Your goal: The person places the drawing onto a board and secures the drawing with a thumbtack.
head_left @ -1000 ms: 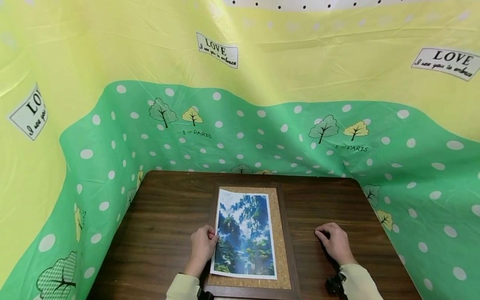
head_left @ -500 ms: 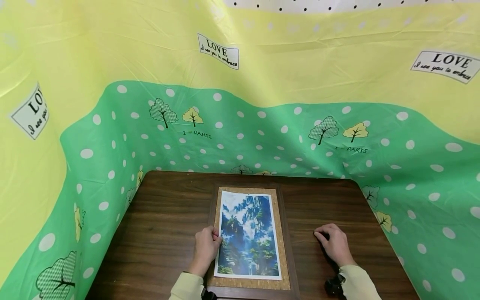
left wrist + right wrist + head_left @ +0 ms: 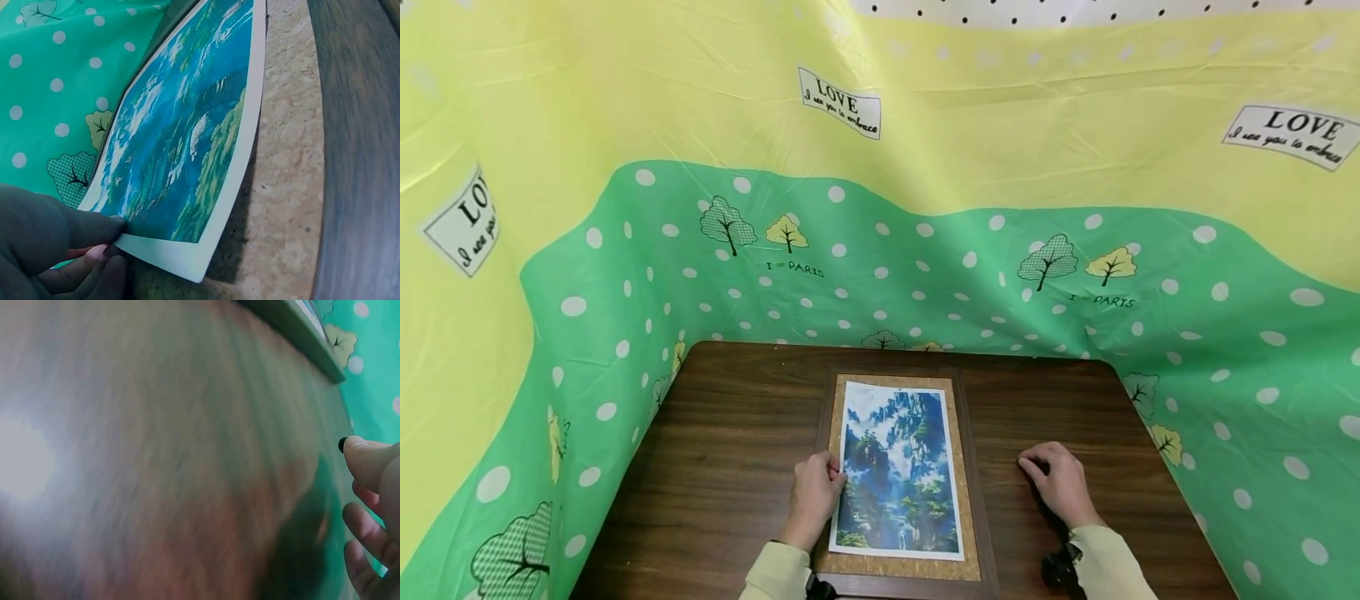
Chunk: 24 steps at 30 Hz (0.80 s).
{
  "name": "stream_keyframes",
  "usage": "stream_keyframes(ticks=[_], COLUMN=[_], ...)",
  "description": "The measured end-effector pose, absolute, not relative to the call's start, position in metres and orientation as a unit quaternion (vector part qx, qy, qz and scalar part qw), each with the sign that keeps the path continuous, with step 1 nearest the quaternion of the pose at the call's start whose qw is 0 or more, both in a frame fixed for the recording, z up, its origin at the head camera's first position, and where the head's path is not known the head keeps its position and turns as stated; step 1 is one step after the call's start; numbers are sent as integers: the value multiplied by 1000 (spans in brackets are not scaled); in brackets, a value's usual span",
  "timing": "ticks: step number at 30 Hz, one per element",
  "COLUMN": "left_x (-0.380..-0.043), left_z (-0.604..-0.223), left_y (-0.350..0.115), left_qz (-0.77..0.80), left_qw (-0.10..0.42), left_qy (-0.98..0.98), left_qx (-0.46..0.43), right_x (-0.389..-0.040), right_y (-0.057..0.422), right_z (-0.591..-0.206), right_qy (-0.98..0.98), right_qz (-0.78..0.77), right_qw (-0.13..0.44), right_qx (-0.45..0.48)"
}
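A white-bordered landscape print (image 3: 898, 467) in blue and green lies over a cork board (image 3: 964, 500) with a brown frame. My left hand (image 3: 815, 493) pinches the print's left edge between thumb and fingers. In the left wrist view, the print (image 3: 187, 137) bows, and its near corner stands off the cork, casting a shadow. My right hand (image 3: 1060, 479) is over the table, to the right of the frame. Between its thumb and forefinger it pinches a small black round-ended thing (image 3: 342, 445), mostly hidden by the fingers, so its kind is unclear.
The dark wood table (image 3: 730, 425) carries the cork board near its middle. A green and yellow patterned cloth (image 3: 925, 275) hangs around its back and both sides. Dark wrist cameras (image 3: 1058, 568) sit by the sleeves.
My left hand has shifted the print slightly to the right, so a strip of cork shows along its left side. My right hand has moved a little to the left.
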<state>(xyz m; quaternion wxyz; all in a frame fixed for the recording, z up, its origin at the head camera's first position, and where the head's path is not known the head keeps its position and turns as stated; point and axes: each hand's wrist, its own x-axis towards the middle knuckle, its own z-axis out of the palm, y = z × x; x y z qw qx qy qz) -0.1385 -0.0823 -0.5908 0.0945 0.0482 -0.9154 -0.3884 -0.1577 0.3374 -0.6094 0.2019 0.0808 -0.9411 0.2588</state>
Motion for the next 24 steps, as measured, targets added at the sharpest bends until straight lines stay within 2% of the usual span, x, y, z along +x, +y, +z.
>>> stream_keyframes(ticks=[8,24], left_x=[-139,-138], left_z=[-592,-590], left_y=[-80,-77], left_qz=[-372,-350], left_qw=[99,102], left_qy=[-921,-928], left_qx=[62,75], right_x=[-180,-219], right_y=[303,226], right_z=[-593,-576], right_qy=[-933,-910], right_qz=[279,360], right_qw=[202,120], right_qx=[108,169])
